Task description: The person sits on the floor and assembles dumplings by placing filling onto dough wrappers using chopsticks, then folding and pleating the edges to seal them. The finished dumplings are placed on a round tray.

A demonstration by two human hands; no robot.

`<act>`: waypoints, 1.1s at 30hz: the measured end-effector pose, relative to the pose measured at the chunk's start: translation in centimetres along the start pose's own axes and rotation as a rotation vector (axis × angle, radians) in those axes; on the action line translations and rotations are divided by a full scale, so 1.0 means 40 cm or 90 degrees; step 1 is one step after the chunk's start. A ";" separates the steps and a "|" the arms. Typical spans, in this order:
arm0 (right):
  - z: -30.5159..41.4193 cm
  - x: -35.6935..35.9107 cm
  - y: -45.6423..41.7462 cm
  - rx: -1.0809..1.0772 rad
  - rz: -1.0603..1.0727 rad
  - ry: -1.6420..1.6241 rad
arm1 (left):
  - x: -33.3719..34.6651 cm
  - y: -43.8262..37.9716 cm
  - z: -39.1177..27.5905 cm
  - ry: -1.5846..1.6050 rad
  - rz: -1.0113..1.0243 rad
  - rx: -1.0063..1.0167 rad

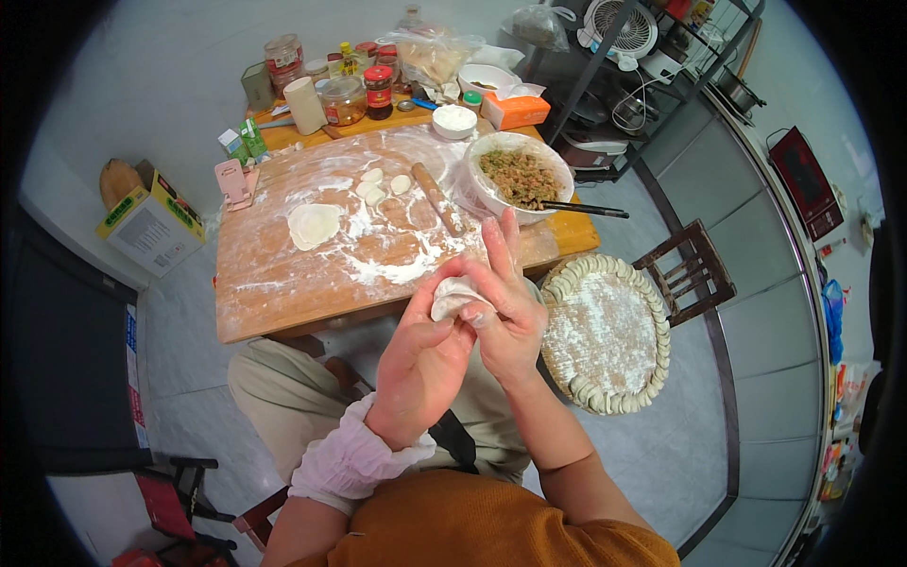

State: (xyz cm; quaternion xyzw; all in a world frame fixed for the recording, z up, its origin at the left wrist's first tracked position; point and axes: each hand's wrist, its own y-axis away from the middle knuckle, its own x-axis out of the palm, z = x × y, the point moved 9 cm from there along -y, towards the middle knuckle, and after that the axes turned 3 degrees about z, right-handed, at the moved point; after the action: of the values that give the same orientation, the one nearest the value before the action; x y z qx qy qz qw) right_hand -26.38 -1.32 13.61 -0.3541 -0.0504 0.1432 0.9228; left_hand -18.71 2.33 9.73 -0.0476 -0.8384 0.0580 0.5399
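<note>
A folded dumpling (455, 296) is held between both hands above my lap. My left hand (421, 361) cups it from below and the left, with the thumb near its lower edge. At its right side, my right hand (511, 312) presses the dough edge with the thumb, two fingers raised. Whether filling is inside cannot be seen. On the floured wooden board (269, 283) lie a stack of rolled wrappers (314, 225), several small dough pieces (372, 188) and a wooden rolling pin (438, 200). A bowl of minced filling (521, 177) with black chopsticks (584, 208) stands beyond my hands.
On the right, a round floured tray (602, 333) carries a ring of finished dumplings (662, 340) on a wooden chair (691, 273). Jars (378, 92), a flour bowl (454, 122) and a tissue box (515, 110) stand behind the board. A metal rack (592, 71) rises at the back right.
</note>
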 end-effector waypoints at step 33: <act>-0.039 -0.015 0.018 0.027 0.115 0.036 | -0.020 0.003 0.006 -0.043 -0.029 -0.108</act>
State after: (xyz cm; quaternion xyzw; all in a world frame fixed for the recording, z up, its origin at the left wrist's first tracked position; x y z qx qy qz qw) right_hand -26.80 -1.98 12.00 -0.3413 0.0106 0.2168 0.9145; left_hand -18.61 2.30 8.88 -0.0719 -0.8589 -0.0242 0.5064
